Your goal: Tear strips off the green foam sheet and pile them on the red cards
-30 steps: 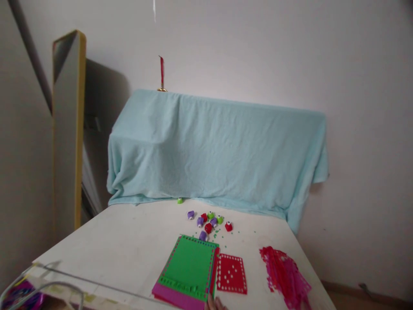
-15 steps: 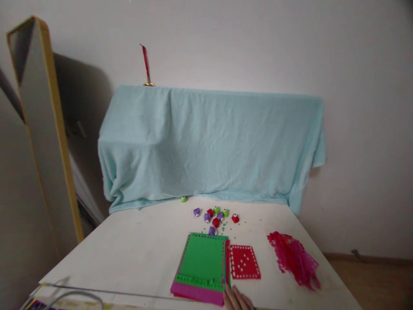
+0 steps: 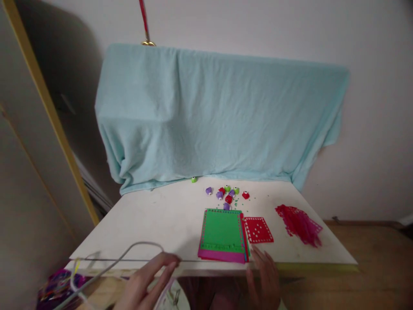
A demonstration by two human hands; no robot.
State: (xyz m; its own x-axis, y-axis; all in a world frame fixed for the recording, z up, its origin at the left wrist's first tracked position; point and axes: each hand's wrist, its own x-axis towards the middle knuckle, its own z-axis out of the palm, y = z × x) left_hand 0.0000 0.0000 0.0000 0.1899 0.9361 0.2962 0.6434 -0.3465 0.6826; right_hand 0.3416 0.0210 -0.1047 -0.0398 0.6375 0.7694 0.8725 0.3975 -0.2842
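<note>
Right hand [image 3: 265,277]: I see it flat, fingers loosely spread, holding nothing, fingertips at the worktop [image 3: 155,219] front edge just beside the near right corner of the sheet stack [image 3: 223,234], green sheet on top. Left hand [image 3: 146,280]: open, fingers extended, at the front edge by a grey wire [image 3: 129,254]; I cannot tell whether it touches. Punched red sheet [image 3: 258,229]: right of the stack. Small punches [image 3: 227,193]: behind. Red scraps [image 3: 300,221]: far right.

No readable text, label or number shows anywhere in view.
</note>
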